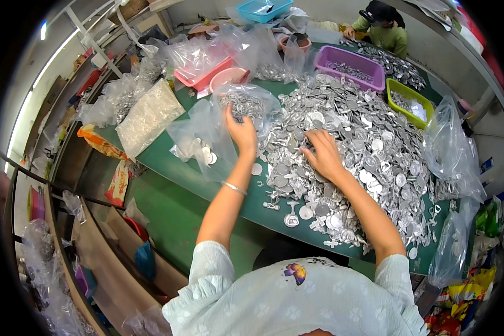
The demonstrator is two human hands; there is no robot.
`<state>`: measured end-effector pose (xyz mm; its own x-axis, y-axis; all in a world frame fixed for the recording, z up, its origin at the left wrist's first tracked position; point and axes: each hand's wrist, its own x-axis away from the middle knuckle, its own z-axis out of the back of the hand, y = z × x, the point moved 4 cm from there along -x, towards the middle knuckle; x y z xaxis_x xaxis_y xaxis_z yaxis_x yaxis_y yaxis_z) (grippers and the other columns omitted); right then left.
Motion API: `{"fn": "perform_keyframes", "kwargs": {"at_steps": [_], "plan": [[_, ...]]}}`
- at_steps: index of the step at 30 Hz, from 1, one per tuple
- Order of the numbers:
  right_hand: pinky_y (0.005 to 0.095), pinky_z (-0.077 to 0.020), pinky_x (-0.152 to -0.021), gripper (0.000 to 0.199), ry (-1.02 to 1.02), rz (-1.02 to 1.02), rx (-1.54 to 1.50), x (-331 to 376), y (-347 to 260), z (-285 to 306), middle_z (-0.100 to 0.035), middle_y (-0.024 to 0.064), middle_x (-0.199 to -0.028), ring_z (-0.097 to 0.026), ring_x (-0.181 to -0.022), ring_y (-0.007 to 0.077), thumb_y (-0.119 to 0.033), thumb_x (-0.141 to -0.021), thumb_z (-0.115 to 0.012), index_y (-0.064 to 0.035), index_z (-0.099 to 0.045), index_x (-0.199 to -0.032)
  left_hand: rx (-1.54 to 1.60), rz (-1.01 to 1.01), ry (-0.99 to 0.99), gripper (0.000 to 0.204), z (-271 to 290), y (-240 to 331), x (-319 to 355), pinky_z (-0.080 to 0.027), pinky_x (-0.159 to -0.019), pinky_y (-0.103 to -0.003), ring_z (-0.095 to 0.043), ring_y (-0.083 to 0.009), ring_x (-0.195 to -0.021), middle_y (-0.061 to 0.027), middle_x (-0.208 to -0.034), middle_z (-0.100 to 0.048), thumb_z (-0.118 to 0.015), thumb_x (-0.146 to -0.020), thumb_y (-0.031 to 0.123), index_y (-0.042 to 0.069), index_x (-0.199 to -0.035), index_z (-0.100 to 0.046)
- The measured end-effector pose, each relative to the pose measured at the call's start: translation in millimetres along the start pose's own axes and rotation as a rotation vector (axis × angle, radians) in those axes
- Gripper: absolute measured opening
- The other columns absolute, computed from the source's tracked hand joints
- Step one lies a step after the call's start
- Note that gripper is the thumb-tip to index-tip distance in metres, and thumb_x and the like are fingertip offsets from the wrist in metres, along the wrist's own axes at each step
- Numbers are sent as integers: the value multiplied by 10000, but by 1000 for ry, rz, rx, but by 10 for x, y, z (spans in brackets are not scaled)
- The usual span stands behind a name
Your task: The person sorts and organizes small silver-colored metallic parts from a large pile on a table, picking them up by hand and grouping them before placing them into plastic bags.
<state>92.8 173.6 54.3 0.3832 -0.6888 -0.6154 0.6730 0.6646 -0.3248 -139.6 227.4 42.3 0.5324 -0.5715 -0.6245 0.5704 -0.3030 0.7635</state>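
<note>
A broad heap of silver metal charms and discs [369,151] covers much of the green table [173,168]. My right hand [325,155] rests at the heap's left side, thumb apart from the fingers, fingertips among the pieces. Further left, my left hand [242,133] reaches into the mouth of a clear plastic bag [271,101] that holds small metal pieces [246,105]. Its fingers look apart, and I see nothing gripped in them. Beside that wrist, several pale round discs [207,155] lie in or under another clear plastic bag [187,131].
Behind the heap stand a purple basin [350,67] and a yellow-green basin [410,103] with metal pieces. A pink basin [204,75] and a packed clear bag [149,117] are at the left. Across the table, a person in green [389,39] handles pieces. Clear bags [453,151] hang at the right edge.
</note>
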Motion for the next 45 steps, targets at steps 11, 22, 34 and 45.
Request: {"fn": "perform_keyframes", "kwargs": {"at_steps": [11, 22, 34, 45], "plan": [[402, -346, -839, 243, -196, -168, 379, -1200, 436, -1104, -601, 117, -948, -489, -985, 270, -236, -795, -541, -22, -653, -823, 233, 523, 50, 682, -168, -951, 222, -274, -1010, -371, -385, -336, -1174, -249, -1245, -392, -612, -788, 205, -106, -1281, -257], [451, -418, -782, 297, -33, -409, 138, -1354, 368, -691, -643, 183, -830, -615, -778, 333, -222, -800, -453, -19, -648, -705, 413, 646, -91, 406, 224, -54, 136, -374, -450, -239, -430, -102, -495, -29, -669, -474, -492, -878, 77, -12, -1221, -295], [378, -408, -770, 182, -144, 201, 152, -1298, -521, -714, -605, 118, -890, -541, -912, 271, -162, -728, -591, -53, -610, -873, 711, 701, -158, 374, 331, 195, 332, -363, -458, -232, -419, -96, -507, -15, -633, -429, -443, -896, 50, -4, -1210, -246], [389, -495, -695, 118, -347, -125, 155, -1088, -30, -1542, -635, 204, -800, -630, -781, 331, -120, -697, -623, -9, -625, -736, 426, 491, -383, 559, 546, 307, 530, -446, -748, -263, -552, -162, -892, -118, -1017, -556, -553, -846, 74, -6, -1313, -257]]}}
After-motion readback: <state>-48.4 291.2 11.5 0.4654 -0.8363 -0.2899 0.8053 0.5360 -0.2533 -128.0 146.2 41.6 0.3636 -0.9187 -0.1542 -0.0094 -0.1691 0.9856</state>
